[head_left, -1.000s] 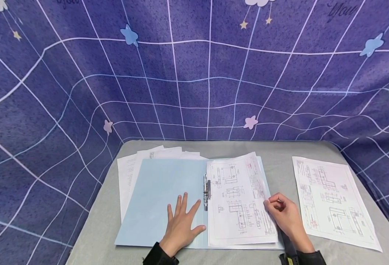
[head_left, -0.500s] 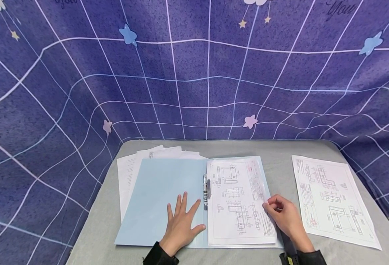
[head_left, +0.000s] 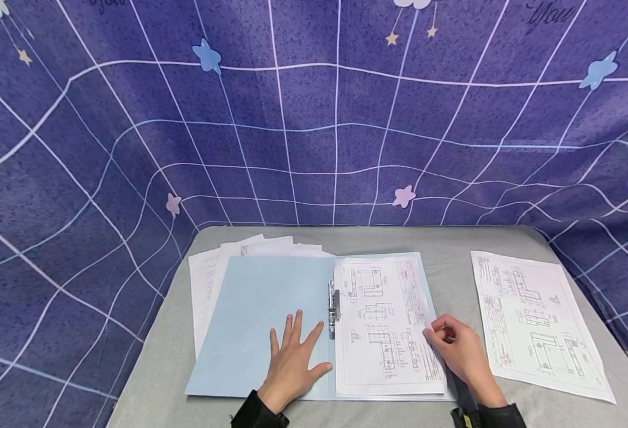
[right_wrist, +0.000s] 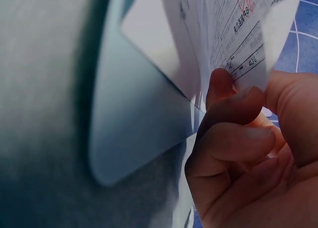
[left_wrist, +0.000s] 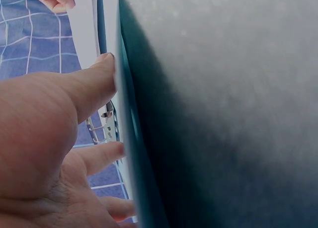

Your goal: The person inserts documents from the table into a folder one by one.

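Observation:
A light blue folder lies spread out, with a metal clip along its spine. On its right half is a stack of sheets topped by a technical drawing. My left hand rests on the left cover, fingers straight and spread. At the drawing's right edge, my right hand pinches the paper. In the right wrist view, curled fingers and thumb hold the lifted edge of the drawing. The left wrist view shows the left thumb against the cover.
A separate drawing sheet lies to the right on the grey table. Several printed pages stick out from under the folder's left side. A purple patterned curtain hangs behind and beside the table.
The top drawing, askew with its upper right corner past the folder's edge a second ago, has settled left and lies in line with the stack. My right hand shifted slightly left; my left stayed put.

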